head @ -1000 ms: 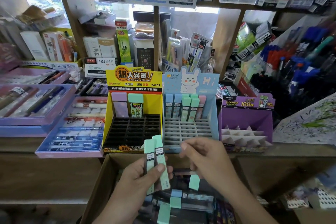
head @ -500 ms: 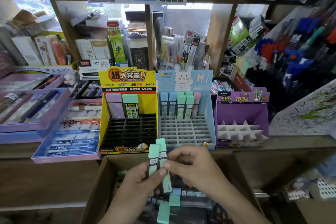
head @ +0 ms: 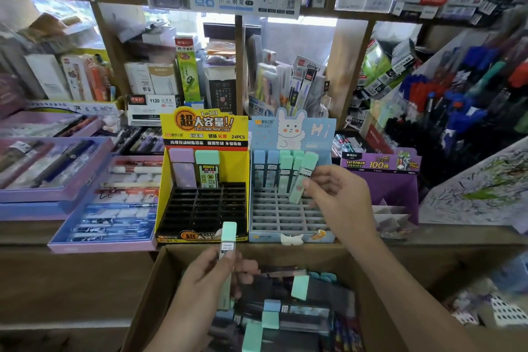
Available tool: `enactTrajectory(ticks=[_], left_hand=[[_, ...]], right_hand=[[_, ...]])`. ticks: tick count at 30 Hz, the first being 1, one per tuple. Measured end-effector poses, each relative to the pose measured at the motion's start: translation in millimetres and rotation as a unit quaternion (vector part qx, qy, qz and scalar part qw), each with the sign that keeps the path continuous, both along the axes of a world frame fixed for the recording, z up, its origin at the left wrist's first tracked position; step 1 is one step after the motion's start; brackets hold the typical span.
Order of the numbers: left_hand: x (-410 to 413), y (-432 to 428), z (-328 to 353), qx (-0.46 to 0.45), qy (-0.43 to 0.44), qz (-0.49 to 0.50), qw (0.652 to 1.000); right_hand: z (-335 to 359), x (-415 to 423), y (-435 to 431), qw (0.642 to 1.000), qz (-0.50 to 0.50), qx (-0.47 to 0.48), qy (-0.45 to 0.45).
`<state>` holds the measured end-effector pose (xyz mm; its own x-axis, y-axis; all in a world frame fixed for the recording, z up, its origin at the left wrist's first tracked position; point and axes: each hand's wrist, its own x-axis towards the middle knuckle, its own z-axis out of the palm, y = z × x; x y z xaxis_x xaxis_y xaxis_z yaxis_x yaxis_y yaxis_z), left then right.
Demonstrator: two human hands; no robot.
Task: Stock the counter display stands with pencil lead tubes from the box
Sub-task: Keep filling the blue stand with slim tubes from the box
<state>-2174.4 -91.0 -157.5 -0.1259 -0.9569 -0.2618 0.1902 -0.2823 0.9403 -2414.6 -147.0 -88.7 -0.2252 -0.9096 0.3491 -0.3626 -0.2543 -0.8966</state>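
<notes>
The right grip [head: 340,203] pinches a mint tube [head: 303,177] between thumb and fingertips, grasping it at the lower half. This tube is slim and flat-sided, with a solid mint-green cap on top, a white label band with dark print just under the cap, and a paler green body. It leans with the cap toward the left, and its lower end hangs over the grey grid of the blue display stand [head: 285,220], just beside the standing tubes [head: 273,168] in the back rows. Those have blue caps on the left and mint caps on the right.

The left grip [head: 200,288] grasps a second mint tube [head: 228,237] of the same look, thumb across its front and fingers curled behind. It stands nearly upright, cap up, above the near-left part of the cardboard box [head: 145,294].

In the box lie loose tubes [head: 297,311] on their sides, with dark bodies and mint or blue caps, piled across one another.

The blue stand, with a white rabbit on its back card, sits on the wooden worktop [head: 457,234] just behind the box. Touching its left side is a yellow display stand [head: 200,128] with a black grid, holding wider purple and mint packs at the back. A purple display stand [head: 397,188] sits to the right.
</notes>
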Motion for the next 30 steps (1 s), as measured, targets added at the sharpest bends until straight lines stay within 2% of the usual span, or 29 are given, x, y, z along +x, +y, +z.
enactTrajectory(ticks=[15,22,30], left_hand=[[5.6,-2.0,-2.0,0.006,0.014,-0.005,1.000],[6.3,-1.3,0.1,0.012,0.008,-0.007,1.000],[5.4,1.6,4.5,-0.018,-0.073,-0.017,0.997]], right_hand=[[-11.6,8.2,-30.8,0.985,-0.046,0.048,0.156],[-10.2,19.9,-35.7,0.986,-0.045,0.082,0.139],[-15.8,21.8,-38.6,0.982,-0.059,0.080,0.160]])
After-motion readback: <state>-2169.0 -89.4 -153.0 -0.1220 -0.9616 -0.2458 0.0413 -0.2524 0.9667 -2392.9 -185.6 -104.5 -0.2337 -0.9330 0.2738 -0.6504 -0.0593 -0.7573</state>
